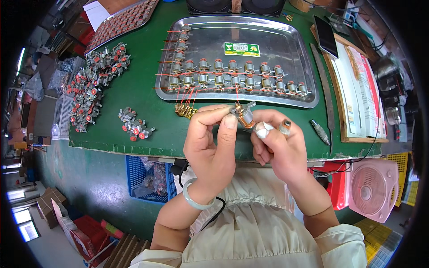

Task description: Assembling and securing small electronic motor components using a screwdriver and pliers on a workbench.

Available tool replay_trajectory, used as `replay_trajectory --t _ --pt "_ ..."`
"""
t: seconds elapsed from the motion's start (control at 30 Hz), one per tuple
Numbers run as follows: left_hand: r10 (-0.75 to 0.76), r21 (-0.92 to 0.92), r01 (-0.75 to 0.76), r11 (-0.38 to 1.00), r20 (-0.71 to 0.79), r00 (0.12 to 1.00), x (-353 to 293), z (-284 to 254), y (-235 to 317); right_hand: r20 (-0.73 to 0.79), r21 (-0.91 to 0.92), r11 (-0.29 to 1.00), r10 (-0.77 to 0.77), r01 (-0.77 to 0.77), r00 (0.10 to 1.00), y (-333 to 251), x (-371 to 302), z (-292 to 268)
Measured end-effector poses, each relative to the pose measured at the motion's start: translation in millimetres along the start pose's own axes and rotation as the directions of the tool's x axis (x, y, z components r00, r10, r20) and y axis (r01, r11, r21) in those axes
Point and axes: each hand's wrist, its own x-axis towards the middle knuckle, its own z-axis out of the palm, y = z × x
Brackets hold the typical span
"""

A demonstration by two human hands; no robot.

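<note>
Just in front of the tray, my left hand (212, 138) pinches a small silver motor-like part (245, 117) between thumb and fingers. The part has a metal tab on top and a copper-coloured lower edge. A thin orange wire runs from it up toward the tray. My right hand (281, 145) is closed close beside it, with white wrapping (263, 130) around a fingertip. A short rounded tool end (285, 125) with a brownish tip sticks out among the right fingers; the rest of it is hidden. Brass-coloured pieces (185, 110) on orange wires lie left of my hands.
A metal tray (286, 40) holds rows of similar wired parts. More parts lie in a heap (94, 85) and a small cluster (134, 124) at left. A dark flat bar (322, 85), a phone (325, 35) and a wooden-framed board (353, 94) lie at right.
</note>
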Motion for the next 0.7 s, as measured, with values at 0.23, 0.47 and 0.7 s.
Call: replay_trajectory --t 0.23,0.47,0.7 --pt "-0.034 -0.068 0.035 0.997 0.016 0.999 -1 3 0 0.025 -0.442 0.765 -0.511 0.468 0.859 21 5 -3" --pt "-0.149 -0.191 0.162 0.968 0.081 0.985 -1 0 -3 0.04 -0.386 0.88 -0.283 0.276 0.958 8 0 -14" --pt "-0.442 -0.273 0.471 0.839 0.163 0.882 12 -7 4 0.24 -0.963 0.048 -0.29 0.265 0.926 -1 -7 -48"
